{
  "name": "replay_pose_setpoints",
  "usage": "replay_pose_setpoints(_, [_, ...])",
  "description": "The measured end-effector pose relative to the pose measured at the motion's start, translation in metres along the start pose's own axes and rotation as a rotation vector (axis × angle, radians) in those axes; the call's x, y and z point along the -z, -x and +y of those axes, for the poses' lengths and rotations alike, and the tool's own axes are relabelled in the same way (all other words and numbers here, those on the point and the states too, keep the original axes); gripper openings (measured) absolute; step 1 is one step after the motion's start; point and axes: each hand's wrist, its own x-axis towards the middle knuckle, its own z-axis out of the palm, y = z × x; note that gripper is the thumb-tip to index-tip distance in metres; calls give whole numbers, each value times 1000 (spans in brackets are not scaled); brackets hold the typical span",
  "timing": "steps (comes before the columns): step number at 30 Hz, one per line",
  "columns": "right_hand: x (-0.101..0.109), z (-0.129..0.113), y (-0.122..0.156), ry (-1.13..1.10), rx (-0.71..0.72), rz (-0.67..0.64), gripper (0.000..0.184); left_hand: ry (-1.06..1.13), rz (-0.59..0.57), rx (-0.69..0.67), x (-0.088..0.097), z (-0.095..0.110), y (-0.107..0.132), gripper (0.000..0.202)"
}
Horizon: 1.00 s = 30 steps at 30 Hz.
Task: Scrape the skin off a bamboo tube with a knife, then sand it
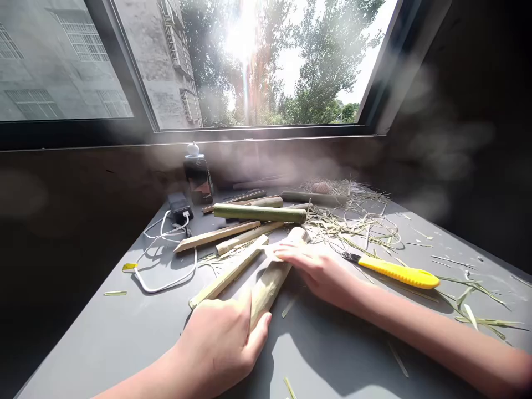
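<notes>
A pale, peeled bamboo piece (270,285) slants away from me over the grey table. My left hand (220,338) is closed around its near end, thumb along the right side. Over its far part lies my right hand (310,263), fingers stretched out flat across the surface; whether anything thin is under them I cannot tell. A split bamboo strip (228,271) lies just left of the held piece. To the right of my right hand rests a yellow utility knife (394,271), its dark tip pointing left.
Behind my hands lie a green bamboo tube (260,213) and several other bamboo pieces. Bamboo shavings (357,227) are scattered at the right. A white cable (166,288), a black adapter (179,205) and a dark upright device (198,177) stand left, below a bright window.
</notes>
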Motion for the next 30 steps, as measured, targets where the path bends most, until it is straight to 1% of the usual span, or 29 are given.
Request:
replay_pose_setpoints(2, [-4, -10, 2, -30, 103, -67, 51, 24, 21, -11, -1, 1, 0, 36])
replay_pose_setpoints(3, [-4, -10, 2, -34, 128, -83, 52, 26, 26, -13, -1, 1, 0, 37])
replay_pose_setpoints(4, [-2, -6, 2, -26, 122, -80, 53, 19, 25, -9, -2, 1, 0, 37])
replay_pose_setpoints(7, [9, 16, 2, 41, -17, 4, 55, -35, 0, 10, -4, 2, 1, 37])
replay_pose_setpoints(9, [11, 19, 3, 65, -56, 36, 55, -60, -5, 13, -5, 3, 1, 37])
replay_pose_setpoints(11, [5, 7, 6, 54, 0, 2, 53, -44, 16, -1, -7, 3, 2, 36])
replay_pose_setpoints(13, [-2, -6, 7, 11, 124, -76, 52, -9, 65, -34, -8, 3, 2, 35])
replay_pose_setpoints(14, [-3, -7, 7, -5, 162, -98, 52, -4, 87, -41, -8, 2, 2, 34])
replay_pose_setpoints(15, [-2, -5, 6, -9, 165, -95, 53, -10, 101, -40, -9, 2, 2, 33])
replay_pose_setpoints(16, [1, 1, 4, -1, 133, -70, 53, -26, 100, -32, -10, 2, 3, 33])
replay_pose_setpoints(18, [9, 13, 2, 42, 9, 16, 56, -77, 98, -12, -13, 2, 3, 33])
replay_pose_setpoints(20, [12, 12, 2, 73, -57, 64, 56, -119, 141, -28, -16, 3, 4, 32])
replay_pose_setpoints(22, [7, -2, 4, 57, 2, 28, 53, -124, 209, -75, -20, 3, 4, 30])
replay_pose_setpoints(24, [0, -15, 5, 0, 187, -45, 47, -96, 287, -127, -23, 2, 5, 29])
replay_pose_setpoints(25, [-2, -16, 5, 2, 223, -51, 45, -91, 325, -138, -24, 2, 6, 30])
replay_pose_setpoints(26, [-1, -13, 5, 15, 221, -35, 45, -102, 357, -140, -25, 2, 6, 30])
replay_pose_setpoints(29, [6, 7, 4, 79, 44, 83, 52, -191, 396, -112, -25, 3, 7, 27])
replay_pose_setpoints(30, [7, 11, 4, 87, 3, 105, 54, -210, 404, -112, -25, 4, 7, 26])
